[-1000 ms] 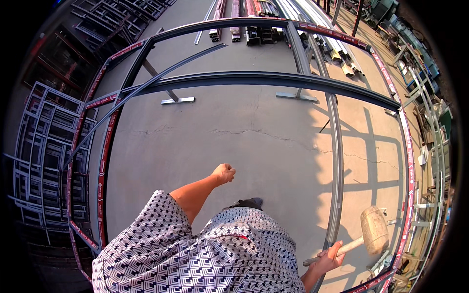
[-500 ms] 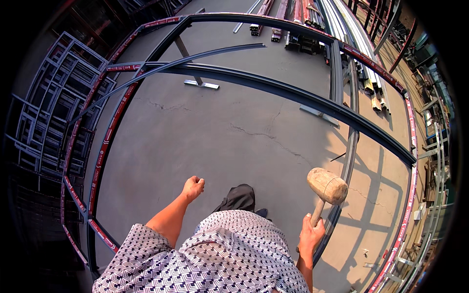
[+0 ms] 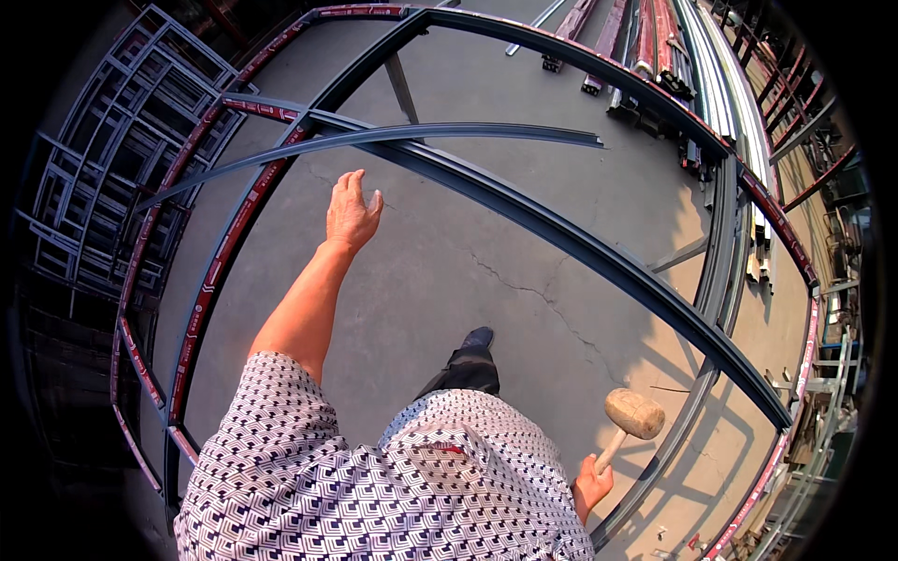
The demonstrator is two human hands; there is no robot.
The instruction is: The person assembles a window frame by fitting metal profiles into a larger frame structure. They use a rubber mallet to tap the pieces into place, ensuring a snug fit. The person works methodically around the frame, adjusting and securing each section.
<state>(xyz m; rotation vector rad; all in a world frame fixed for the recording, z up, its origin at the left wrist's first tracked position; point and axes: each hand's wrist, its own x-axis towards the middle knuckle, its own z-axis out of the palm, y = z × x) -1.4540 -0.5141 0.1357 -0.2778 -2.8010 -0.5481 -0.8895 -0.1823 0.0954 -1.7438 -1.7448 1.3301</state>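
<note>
My right hand [image 3: 591, 486] is closed round the handle of a wooden mallet [image 3: 635, 413], held low at my right with its pale barrel-shaped head up. Reaching forward, my left hand [image 3: 353, 213] has its fingers stretched out and holds nothing. Just beyond its fingertips, in the picture, lies a loose thin dark metal strip [image 3: 468, 132], slanting across the frame. Beneath that strip runs a thick dark grey crossbar [image 3: 524, 208] of the large metal frame. Whether my fingertips touch anything cannot be told; a gap shows between them and the strip.
Red-taped frame bars [image 3: 213, 271] stand on my left. Welded grey lattice panels [image 3: 112, 140] lean beyond them. Bundled metal profiles [image 3: 716, 84] lie on the floor at the far right. A long crack [image 3: 533, 290] crosses the concrete floor, and my shoe [image 3: 479, 337] is on it.
My left hand has moved forward from near my waist, and its curled fingers have opened out. The mallet has dropped lower beside me. My view has shifted and one foot has come forward.
</note>
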